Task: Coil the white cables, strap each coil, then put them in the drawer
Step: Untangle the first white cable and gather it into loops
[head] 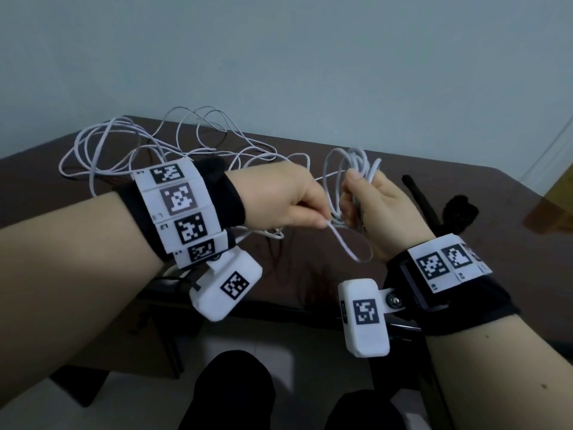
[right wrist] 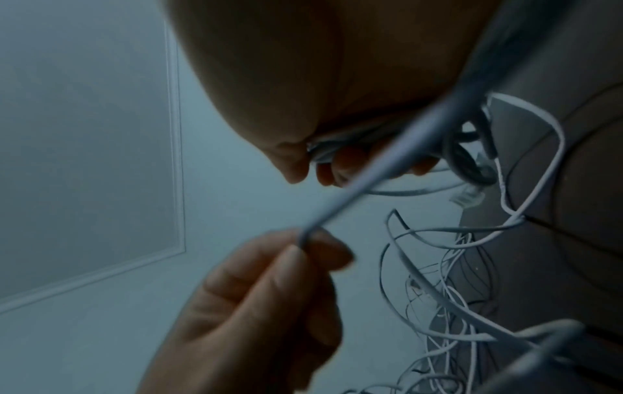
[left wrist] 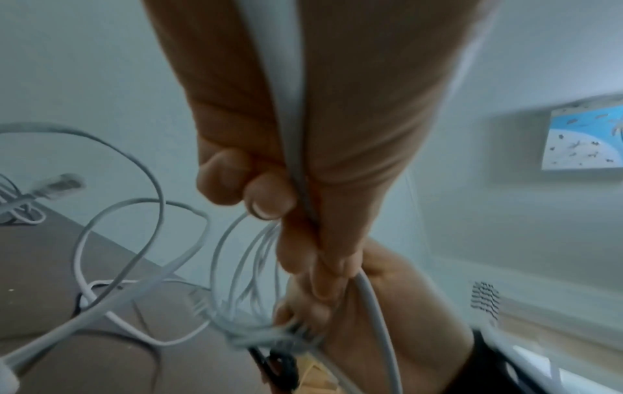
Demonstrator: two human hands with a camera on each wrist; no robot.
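My right hand point(head: 376, 209) is raised above the brown bench point(head: 403, 243), its fingers point(head: 352, 193) curled round a small coil point(head: 350, 178) of white cable, several loops bunched together and standing up out of my grip. My left hand point(head: 285, 197) is just to the left of it, thumb and forefinger pinching a single strand of the same cable point(head: 344, 246), which hangs in a slack loop below both hands and runs up to the coil. The left wrist view shows that strand passing along my palm and out between the pinching fingers point(left wrist: 269, 197). The rest of the loose white cable point(head: 139, 144) lies in a tangled heap on the far left part of the bench, behind my left wrist, with some loops lifted off the surface. A black strap point(head: 421, 201) lies on the bench to the right, just beyond my right hand.
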